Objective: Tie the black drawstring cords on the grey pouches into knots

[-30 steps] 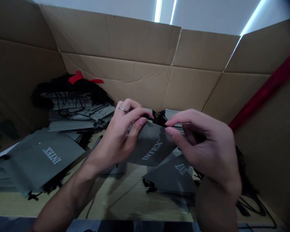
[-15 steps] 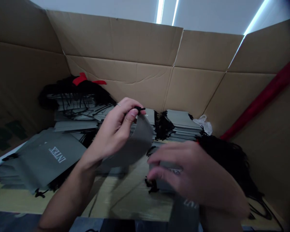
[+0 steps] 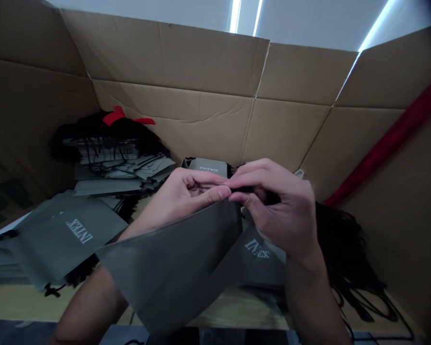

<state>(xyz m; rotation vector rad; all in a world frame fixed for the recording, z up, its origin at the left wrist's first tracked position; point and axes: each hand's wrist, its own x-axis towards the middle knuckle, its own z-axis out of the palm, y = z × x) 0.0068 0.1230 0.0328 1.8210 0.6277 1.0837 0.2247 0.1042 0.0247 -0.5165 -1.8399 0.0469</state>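
A grey drawstring pouch (image 3: 175, 263) hangs from my hands above the table, its plain side toward me and its lower part drooping left. My left hand (image 3: 190, 194) has thumb and fingers closed on the pouch's upper corner. Meeting it at that corner, my right hand (image 3: 273, 201) pinches with thumb and forefinger; something dark, perhaps the cord, shows between the fingers. Just behind and below lies another grey pouch (image 3: 260, 268) with white INTEX print, partly covered by the right hand and the held pouch.
Stacked INTEX pouches (image 3: 82, 230) lie at the left, with more pouches and black cords (image 3: 111, 129) piled behind. Another pouch stack (image 3: 208, 165) stands at the back. Black cords (image 3: 345, 239) heap at the right. Cardboard walls (image 3: 172, 100) enclose the table (image 3: 233, 311).
My right hand has moved up and left to meet my left hand at the pouch's corner. The held pouch has swung out toward me and now spreads below the hands.
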